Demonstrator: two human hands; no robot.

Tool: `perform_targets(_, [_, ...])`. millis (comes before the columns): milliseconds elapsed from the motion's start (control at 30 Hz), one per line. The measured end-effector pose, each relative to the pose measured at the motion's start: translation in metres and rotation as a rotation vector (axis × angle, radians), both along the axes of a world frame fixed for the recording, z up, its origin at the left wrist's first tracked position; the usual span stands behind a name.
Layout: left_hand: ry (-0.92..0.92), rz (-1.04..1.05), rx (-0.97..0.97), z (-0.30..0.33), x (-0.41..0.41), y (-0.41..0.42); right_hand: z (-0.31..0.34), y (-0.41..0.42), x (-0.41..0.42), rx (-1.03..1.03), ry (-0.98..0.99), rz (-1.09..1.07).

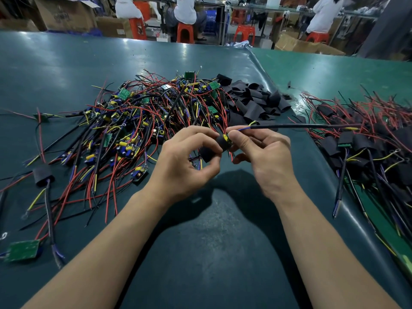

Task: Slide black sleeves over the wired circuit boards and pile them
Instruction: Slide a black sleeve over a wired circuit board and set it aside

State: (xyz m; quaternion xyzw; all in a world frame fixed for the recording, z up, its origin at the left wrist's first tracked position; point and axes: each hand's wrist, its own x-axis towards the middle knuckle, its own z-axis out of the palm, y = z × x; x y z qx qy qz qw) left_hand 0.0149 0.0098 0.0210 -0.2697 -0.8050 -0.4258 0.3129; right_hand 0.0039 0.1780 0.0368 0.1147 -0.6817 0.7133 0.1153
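At the centre of the frame a black sleeve [211,150] sits partly over a board [227,139], whose yellow part shows at the sleeve's right mouth. A black cable [301,126] with blue and yellow wires runs from it toward the right edge.

The left hand [185,161] pinches the sleeve, thumb and fingers curled round it. The right hand [265,157] pinches the board end and its wires between thumb and forefinger; the other fingers are loosely curled. Both are held above the table.

Upper centre lies a tangled heap of bare boards [142,121] with red, black, yellow and blue wires. Just right of it is a pile of empty sleeves [254,101]. At the right edge lies a pile of sleeved boards [365,148]. One sleeved board [43,175] lies alone at left, and a green board [22,250] at lower left.

The table [211,253] is dark green and glossy. Along the top, people in white sit on red stools [185,32] among cardboard boxes [64,14].
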Motion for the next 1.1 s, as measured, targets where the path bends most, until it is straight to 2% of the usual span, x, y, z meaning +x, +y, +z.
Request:
perform_targets(200, [0.015, 0.021, -0.05, -0.003, 0.0, 0.001, -0.006, -0.01, 0.0, -0.048, -0.042, -0.106])
perform_targets(367, [-0.006, 0.065, -0.005, -0.001, -0.001, -0.002, -0.001, -0.01, 0.003, -0.055, -0.132, 0.002])
perform_targets(500, [0.027, 0.104, -0.13, 0.001, 0.001, -0.004, -0.001, -0.018, 0.009, -0.038, -0.112, 0.015])
perform_targets(733, [0.008, 0.116, -0.167, 0.002, 0.001, -0.002, 0.0, -0.025, 0.007, -0.28, -0.341, 0.098])
perform_targets(867, [0.0, 0.069, -0.129, 0.002, 0.0, -0.003, -0.005, -0.025, 0.007, -0.258, -0.341, 0.169])
perform_targets(1000, [-0.011, 0.016, -0.08, 0.001, 0.0, 0.0, -0.007, -0.021, 0.003, -0.229, -0.311, 0.073])
perform_targets(1100, [0.076, 0.108, -0.089, 0.0, -0.002, 0.0, -0.005, -0.016, -0.002, -0.221, -0.179, -0.124])
